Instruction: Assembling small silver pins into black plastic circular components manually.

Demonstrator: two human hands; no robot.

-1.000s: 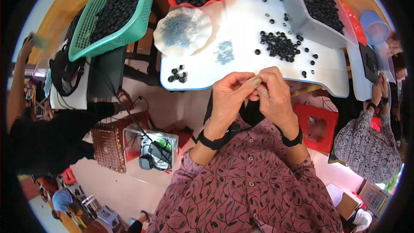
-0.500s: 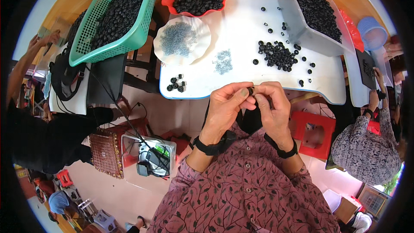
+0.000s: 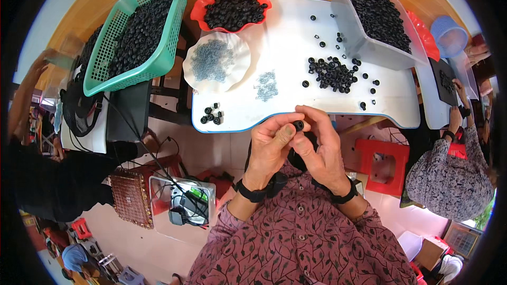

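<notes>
So, left hand pinches the small black piece thumb-to-finger, just my side of the white table; right hand half-curled beside it, can't tell if it grips too. Fingertip hold presumably because it's tiny. Round face points up toward me, dark centre showing; long axis unreadable. Loose black pile probably sits near for easy reach.

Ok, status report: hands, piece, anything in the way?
Left hand pinching small black part. Right hand alongside, contact unclear. Nothing seen blocking the part.
</notes>
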